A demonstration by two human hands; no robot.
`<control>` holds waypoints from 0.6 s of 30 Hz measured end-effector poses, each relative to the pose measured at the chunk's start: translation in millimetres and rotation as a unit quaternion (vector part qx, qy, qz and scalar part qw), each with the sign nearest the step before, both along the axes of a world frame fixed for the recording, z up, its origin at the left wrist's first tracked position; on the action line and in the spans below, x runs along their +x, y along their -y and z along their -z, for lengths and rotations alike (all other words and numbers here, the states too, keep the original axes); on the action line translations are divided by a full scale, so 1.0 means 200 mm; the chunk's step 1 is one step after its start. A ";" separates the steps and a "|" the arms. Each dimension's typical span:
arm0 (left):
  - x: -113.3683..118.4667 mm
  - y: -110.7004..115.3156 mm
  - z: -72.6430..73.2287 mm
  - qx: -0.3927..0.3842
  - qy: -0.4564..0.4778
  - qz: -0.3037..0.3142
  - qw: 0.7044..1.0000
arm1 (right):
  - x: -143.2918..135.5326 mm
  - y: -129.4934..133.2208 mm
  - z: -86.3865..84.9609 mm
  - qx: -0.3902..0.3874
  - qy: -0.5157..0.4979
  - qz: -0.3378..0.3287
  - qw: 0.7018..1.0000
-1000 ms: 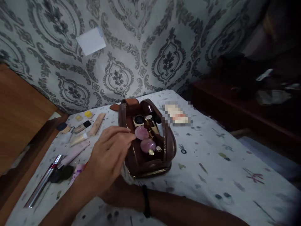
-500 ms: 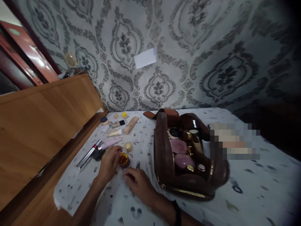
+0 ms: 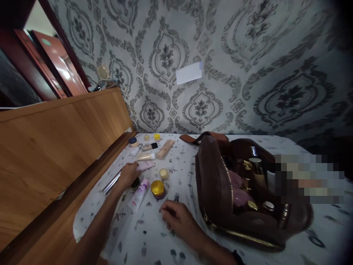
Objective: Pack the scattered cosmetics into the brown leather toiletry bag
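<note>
Head view: silver tube (image 3: 111,183) lies on the left side of the printed cloth (image 3: 158,241), its upper end going out of sight under the left hand (image 3: 129,175). That hand is palm down with the fingers bunched, and tbh I can't tell if they're pinching anything. Pale pink tube (image 3: 146,165) pokes out just past the fingertips, and something dark and round (image 3: 135,183) peeks out beside the palm. Next over there's a printed pink tube (image 3: 140,194), then a gold-lidded jar (image 3: 158,188) with a little cream-colored pot (image 3: 163,173) just behind it. Right hand (image 3: 176,217) is near that jar, loosely curled with a gap between thumb and fingers. Further back you've got a beige tube (image 3: 166,148) and a black-capped bottle (image 3: 149,147) lying down. Off to the right sits a brown bag (image 3: 211,173), unzipped, with purple things (image 3: 242,197) and bottles inside
</note>
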State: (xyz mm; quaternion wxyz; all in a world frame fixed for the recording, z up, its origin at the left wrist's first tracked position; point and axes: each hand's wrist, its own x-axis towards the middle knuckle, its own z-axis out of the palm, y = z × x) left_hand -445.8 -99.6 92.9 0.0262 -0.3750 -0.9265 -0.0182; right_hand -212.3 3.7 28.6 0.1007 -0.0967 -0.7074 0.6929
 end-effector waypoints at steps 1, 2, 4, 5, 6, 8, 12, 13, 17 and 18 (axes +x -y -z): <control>-0.01 -0.01 -0.01 -0.009 0.007 0.002 1.000 | -0.01 0.00 0.00 -0.013 0.000 0.009 1.000; -0.02 -0.01 -0.01 -0.017 0.013 0.003 1.000 | -0.02 0.00 -0.01 -0.028 -0.001 0.022 0.999; -0.03 -0.03 -0.02 -0.025 0.024 0.004 0.999 | -0.06 -0.01 -0.03 -0.060 -0.010 0.052 0.997; -0.04 -0.04 -0.02 -0.027 0.027 0.005 0.999 | -0.07 -0.01 -0.05 -0.074 -0.017 0.065 0.995; -0.05 -0.04 -0.02 -0.026 0.030 0.007 0.999 | -0.09 -0.01 -0.06 -0.086 -0.024 0.078 0.993; -0.06 -0.05 -0.01 -0.020 0.033 0.012 0.999 | -0.12 -0.02 -0.07 -0.102 -0.032 0.099 0.989; -0.05 -0.03 -0.01 0.010 0.040 0.017 0.999 | -0.15 -0.03 -0.05 -0.102 -0.038 0.131 0.985; -0.05 -0.02 -0.02 0.022 0.041 0.018 0.999 | -0.15 -0.03 -0.04 -0.099 -0.039 0.134 0.985; 0.00 0.04 -0.04 0.071 0.045 0.024 0.996 | -0.13 -0.04 -0.02 -0.095 -0.047 0.124 0.987; 0.01 0.05 -0.04 0.082 0.045 0.027 0.995 | -0.13 -0.04 -0.02 -0.097 -0.048 0.122 0.987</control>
